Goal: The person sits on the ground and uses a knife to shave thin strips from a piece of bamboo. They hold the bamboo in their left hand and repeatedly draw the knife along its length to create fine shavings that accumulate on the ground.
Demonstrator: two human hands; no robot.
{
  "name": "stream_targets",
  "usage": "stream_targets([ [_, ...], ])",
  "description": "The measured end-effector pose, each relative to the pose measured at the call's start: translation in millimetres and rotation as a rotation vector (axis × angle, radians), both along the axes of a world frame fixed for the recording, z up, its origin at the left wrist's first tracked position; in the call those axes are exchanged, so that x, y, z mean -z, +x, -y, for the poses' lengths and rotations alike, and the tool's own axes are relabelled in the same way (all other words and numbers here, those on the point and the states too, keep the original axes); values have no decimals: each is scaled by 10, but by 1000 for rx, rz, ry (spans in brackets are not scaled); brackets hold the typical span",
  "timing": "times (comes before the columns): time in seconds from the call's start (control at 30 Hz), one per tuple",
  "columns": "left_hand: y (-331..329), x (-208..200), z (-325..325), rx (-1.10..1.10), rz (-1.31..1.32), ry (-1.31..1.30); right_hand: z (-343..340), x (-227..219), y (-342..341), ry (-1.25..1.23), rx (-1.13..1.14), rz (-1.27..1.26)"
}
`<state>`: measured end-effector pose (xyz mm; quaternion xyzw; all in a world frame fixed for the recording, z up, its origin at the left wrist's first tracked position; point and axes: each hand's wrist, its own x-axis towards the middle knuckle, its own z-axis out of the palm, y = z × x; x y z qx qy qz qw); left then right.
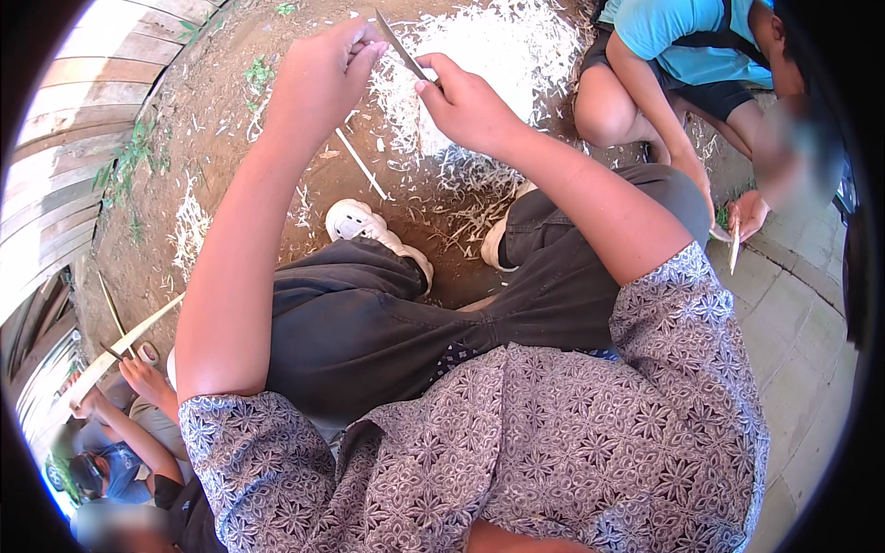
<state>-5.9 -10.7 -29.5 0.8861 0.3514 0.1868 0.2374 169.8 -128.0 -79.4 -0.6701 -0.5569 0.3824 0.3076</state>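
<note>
My right hand (466, 106) grips a knife, its thumb and fingers closed near the lower end of the blade. The narrow grey knife blade (396, 44) points up and to the left, and its handle is hidden in my fist. My left hand (336, 69) is held just left of the blade with its fingers pinched together. What those fingers hold, if anything, is too small to make out. Below my left hand, a thin pale strip (361, 164) slants over the dirt. Behind my right hand, a heap of pale, curly shavings (502, 55) covers the ground.
At the right, a person in a blue shirt (664, 41) crouches, holding a pale strip (735, 249). At the lower left, another person's hands hold a knife and a long pale slat (120, 355). A plank wall (78, 120) borders the left; paving (784, 313) lies at the right.
</note>
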Motion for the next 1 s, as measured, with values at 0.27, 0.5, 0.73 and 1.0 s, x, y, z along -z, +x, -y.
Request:
stream_targets([
  [0.27,57,-58,80,13,15,4,106,531,248,-274,-92,319],
  [0.5,25,-8,54,22,24,-6,16,553,258,-154,6,284],
  [0.73,62,-182,96,93,45,90,83,832,297,-232,-59,365],
  [1.0,28,-123,81,117,111,108,-104,320,190,-183,-5,231],
])
